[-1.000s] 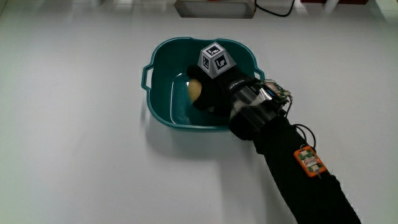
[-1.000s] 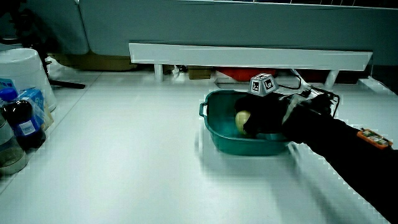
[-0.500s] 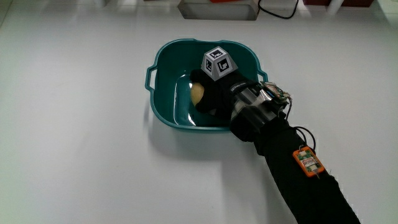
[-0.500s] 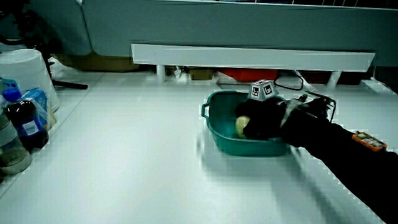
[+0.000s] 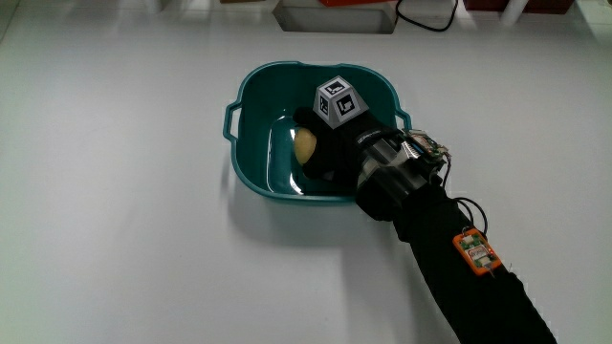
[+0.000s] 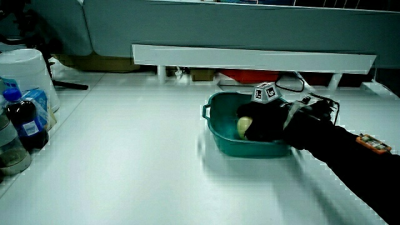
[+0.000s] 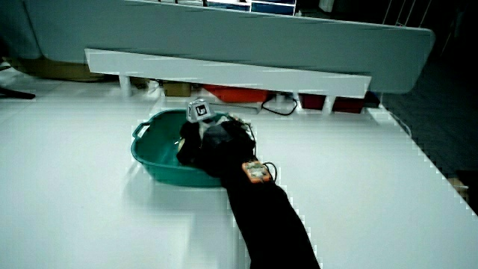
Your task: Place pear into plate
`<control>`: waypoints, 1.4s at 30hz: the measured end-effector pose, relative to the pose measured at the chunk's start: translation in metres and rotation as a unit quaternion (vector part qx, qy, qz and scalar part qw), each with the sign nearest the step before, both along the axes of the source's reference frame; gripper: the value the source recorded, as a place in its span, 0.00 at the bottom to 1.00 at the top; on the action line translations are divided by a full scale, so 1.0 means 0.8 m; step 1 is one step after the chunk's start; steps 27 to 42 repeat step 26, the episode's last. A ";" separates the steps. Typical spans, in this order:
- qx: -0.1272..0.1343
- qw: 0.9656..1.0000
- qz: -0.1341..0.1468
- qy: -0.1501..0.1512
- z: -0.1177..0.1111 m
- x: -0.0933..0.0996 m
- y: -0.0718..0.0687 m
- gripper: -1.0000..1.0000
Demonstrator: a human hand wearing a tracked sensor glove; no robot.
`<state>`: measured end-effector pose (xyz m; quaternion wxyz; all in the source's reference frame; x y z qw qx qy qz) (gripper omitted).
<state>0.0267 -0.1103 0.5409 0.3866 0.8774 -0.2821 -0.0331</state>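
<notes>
My hand [image 5: 330, 143] sits inside the teal basin [image 5: 251, 153], fingers wrapped on the pear [image 5: 304, 145]; I judge this the placing step, so next I release and withdraw.

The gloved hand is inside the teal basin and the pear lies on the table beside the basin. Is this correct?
Not quite. The hand is inside the teal basin, but the pear is also inside the basin, against the hand, not on the table beside it. The main view shows this; a side view agrees.
</notes>
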 end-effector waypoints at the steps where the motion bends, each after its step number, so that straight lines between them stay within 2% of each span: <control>1: -0.008 1.000 -0.003 0.004 0.001 0.000 0.001 0.30; 2: -0.013 1.000 -0.004 0.001 0.002 0.001 0.000 0.28; 4: -0.001 1.000 -0.001 0.001 0.000 0.004 0.001 0.24; 6: -0.014 1.000 0.000 0.000 0.003 0.007 0.001 0.20; 9: -0.007 1.000 0.012 -0.009 0.001 0.014 0.000 0.13; 10: -0.004 1.000 0.014 -0.024 -0.005 0.015 0.001 0.11; 14: -0.013 0.999 0.032 -0.040 -0.007 0.029 -0.002 0.02; 15: -0.006 0.999 0.033 -0.040 -0.010 0.033 -0.002 0.00; 16: -0.018 0.999 0.036 -0.034 -0.002 0.039 -0.003 0.00; 19: -0.016 0.998 0.045 -0.049 -0.010 0.065 -0.005 0.00; 20: -0.007 0.998 0.047 -0.052 -0.018 0.070 -0.004 0.00; 21: 0.034 0.997 0.063 -0.038 -0.025 0.077 -0.003 0.00; 22: 0.022 0.997 0.058 -0.052 -0.031 0.081 0.000 0.00; 26: 0.055 0.996 0.054 -0.053 -0.053 0.105 0.011 0.00; 42: 0.055 0.996 0.054 -0.053 -0.053 0.105 0.011 0.00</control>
